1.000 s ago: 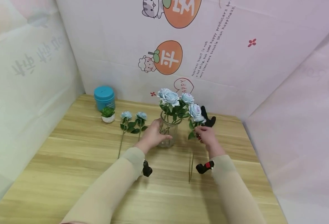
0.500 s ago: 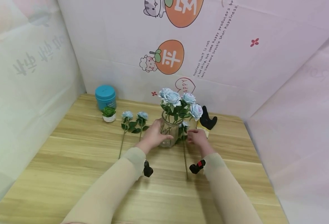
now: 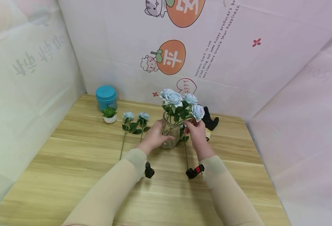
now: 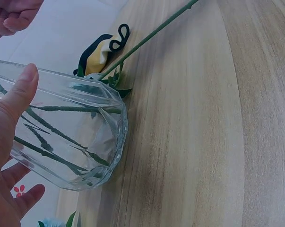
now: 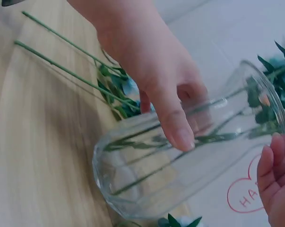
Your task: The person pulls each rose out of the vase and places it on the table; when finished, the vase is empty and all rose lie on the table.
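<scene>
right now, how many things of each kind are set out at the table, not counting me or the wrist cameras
Clear glass vase: 1
Pale blue roses with green leaves: 7 (4 in the vase, 3 outside it)
Blue lidded jar: 1
Small green plant in white pot: 1
Black glove-like item: 1
Total: 11

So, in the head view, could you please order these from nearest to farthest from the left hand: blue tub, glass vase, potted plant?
1. Glass vase: in the left hand's grip.
2. Potted plant: to the hand's left.
3. Blue tub: also left, just behind the plant.
</scene>
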`<act>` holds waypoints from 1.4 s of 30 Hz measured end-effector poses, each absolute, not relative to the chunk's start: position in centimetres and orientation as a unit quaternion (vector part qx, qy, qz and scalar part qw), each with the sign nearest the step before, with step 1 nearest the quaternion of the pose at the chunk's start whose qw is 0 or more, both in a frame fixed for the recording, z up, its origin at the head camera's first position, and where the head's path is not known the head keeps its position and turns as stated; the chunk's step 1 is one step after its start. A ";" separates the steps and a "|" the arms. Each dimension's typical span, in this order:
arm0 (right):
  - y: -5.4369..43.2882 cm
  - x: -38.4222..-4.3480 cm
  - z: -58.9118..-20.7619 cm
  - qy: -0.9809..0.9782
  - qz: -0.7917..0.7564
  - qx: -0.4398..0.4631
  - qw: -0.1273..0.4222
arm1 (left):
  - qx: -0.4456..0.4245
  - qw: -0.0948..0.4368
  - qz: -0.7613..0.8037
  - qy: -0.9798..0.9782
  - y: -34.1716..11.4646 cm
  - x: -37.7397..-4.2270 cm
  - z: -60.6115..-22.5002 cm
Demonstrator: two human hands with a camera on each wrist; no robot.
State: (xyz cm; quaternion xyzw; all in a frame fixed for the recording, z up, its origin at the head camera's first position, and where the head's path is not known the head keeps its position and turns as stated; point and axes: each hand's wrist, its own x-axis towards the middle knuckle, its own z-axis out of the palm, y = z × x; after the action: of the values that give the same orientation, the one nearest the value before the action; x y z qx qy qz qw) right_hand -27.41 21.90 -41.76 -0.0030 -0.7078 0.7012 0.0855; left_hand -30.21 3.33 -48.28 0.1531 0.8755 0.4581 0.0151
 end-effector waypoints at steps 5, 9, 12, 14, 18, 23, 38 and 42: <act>20.5 -26.0 -40.3 -0.721 0.681 0.008 0.129 | 0.148 0.022 0.460 0.876 3.4 -30.1 -48.2; 19.7 -25.0 -38.7 -0.715 0.679 0.021 0.168 | 0.156 0.013 0.459 0.874 3.4 -30.3 -48.3; 20.0 -25.1 -38.2 -0.703 0.681 0.031 0.203 | 0.161 0.011 0.450 0.878 3.4 -30.3 -48.3; 20.4 -25.3 -37.7 -0.694 0.680 0.046 0.233 | 0.161 0.013 0.444 0.881 3.4 -30.2 -48.3; 21.3 -24.9 -35.5 -0.649 0.695 0.084 0.297 | 0.161 0.015 0.441 0.883 3.4 -30.2 -48.3; 22.9 -23.6 -32.2 -0.568 0.729 0.138 0.357 | 0.163 0.015 0.442 0.882 3.3 -30.1 -48.4; 31.0 -23.4 -30.3 -0.775 0.564 0.019 0.283 | 0.156 0.016 0.450 0.879 3.2 -30.1 -48.3; 33.4 -25.0 -33.7 -0.876 0.457 -0.036 0.153 | 0.156 0.016 0.453 0.878 3.3 -30.1 -48.3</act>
State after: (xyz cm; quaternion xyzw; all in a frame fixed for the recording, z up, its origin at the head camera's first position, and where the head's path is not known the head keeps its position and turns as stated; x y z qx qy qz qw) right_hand -24.98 33.43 -33.70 -0.0359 -0.8757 0.4567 0.1526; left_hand -30.08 3.31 -48.33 0.1562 0.8778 0.4526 0.0161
